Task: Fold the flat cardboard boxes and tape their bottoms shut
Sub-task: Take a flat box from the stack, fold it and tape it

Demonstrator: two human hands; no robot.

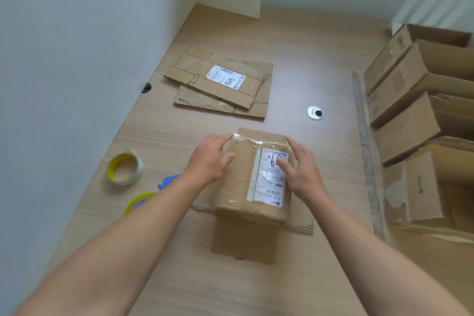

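Pale wooden surface (295, 59) in a white-walled corner. Assembled boxes (410, 120) line its right edge. At centre stands the box (243, 187), apparently bottom up, with clear tape on its top face, long axis running away from the person. Flats (220, 82) lie beyond it. Left grip (210, 161) and right grip (302, 177), both released with fingers straight, rest on the box's top at either side, equally near. Tape roll (125, 169) lies to the left, nearer the left grip.

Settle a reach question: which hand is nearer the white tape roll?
Left. The left hand rests on the box beside the white tape roll; the right hand, on its far side.
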